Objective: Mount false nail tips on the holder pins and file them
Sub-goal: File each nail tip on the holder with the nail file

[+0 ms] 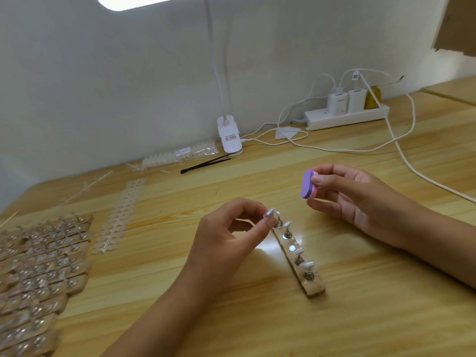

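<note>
Now, nail tip (269,213) between left fingers (268,224) (pinched)

Head-worn view, down onto desk (257,318)

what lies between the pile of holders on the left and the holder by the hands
Head view: a strip of clear nail tips lies flat on the table, then the left hand, pinching a nail tip.

Pale wall (128,73) fills twelve o'clock, lamp (144,1) glowing at eleven, light wooden desk (360,318) spreading below, white power strip (345,117) sits at two o'clock.
</note>
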### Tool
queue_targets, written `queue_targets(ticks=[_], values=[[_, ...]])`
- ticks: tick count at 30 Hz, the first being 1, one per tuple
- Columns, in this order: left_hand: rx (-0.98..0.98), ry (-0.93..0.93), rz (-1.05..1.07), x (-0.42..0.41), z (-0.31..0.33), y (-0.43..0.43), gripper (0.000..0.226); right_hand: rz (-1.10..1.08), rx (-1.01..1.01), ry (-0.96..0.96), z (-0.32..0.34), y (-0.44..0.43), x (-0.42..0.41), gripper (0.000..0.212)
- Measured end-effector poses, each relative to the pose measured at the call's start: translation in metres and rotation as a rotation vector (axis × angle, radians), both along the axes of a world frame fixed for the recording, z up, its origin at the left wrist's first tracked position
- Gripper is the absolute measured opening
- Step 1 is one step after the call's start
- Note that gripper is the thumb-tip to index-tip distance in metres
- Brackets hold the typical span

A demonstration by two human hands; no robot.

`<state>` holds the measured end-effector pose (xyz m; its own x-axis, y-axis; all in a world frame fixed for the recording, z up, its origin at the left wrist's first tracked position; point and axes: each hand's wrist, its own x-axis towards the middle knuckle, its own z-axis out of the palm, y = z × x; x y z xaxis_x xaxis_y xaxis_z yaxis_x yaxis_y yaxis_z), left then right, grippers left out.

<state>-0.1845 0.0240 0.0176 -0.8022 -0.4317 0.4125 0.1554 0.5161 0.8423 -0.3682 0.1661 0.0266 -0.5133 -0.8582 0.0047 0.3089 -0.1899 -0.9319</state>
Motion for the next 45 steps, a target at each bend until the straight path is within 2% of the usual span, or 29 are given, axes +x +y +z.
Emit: queue_targets(ticks=[4, 7, 12, 15, 18, 27, 31, 35, 38, 40, 42, 45], values=[[-0.166, -0.079, -0.063, -0.003, -0.005, 0.001, 0.008, 0.012, 0.020, -0.037, -0.001, 0.000, -0.001, 0.027], [-0.272, -0.109, -0.015, -0.008, -0.007, 0.003, 0.006, 0.027, 0.034, -0.033, -0.002, 0.000, -0.001, 0.029], [-0.363, -0.163, -0.017, -0.007, -0.008, -0.003, 0.011, 0.013, 0.049, -0.045, -0.002, -0.001, -0.002, 0.028], [-0.441, -0.103, -0.056, 0.000, -0.007, -0.008, 0.004, -0.009, 0.059, -0.054, -0.002, -0.002, -0.004, 0.029], [-0.527, -0.027, -0.093, 0.001, -0.003, -0.007, 0.013, -0.020, 0.064, -0.049, -0.003, -0.002, -0.004, 0.030], [-0.681, -0.083, -0.183, -0.007, -0.011, 0.003, 0.019, -0.002, 0.084, 0.058, -0.006, -0.002, -0.002, 0.036], [-0.716, -0.002, -0.147, -0.006, -0.013, 0.005, 0.021, 0.001, 0.067, 0.131, -0.007, -0.002, 0.001, 0.040], [-0.626, 0.170, -0.092, -0.007, -0.011, 0.009, 0.017, 0.025, 0.059, 0.180, -0.008, -0.001, 0.005, 0.039], [-0.353, 0.225, -0.058, -0.008, -0.006, 0.013, 0.018, 0.005, 0.037, 0.145, -0.007, -0.001, 0.004, 0.039], [-0.032, 0.200, -0.057, -0.008, -0.002, 0.016, 0.014, -0.008, 0.018, 0.118, -0.006, -0.001, 0.002, 0.040], [0.205, 0.110, -0.053, -0.009, 0.000, 0.017, 0.013, 0.010, -0.003, 0.122, -0.005, -0.001, 0.002, 0.037], [0.297, 0.019, -0.047, -0.011, 0.000, 0.015, 0.010, 0.078, -0.023, 0.145, -0.005, 0.000, 0.006, 0.030]])
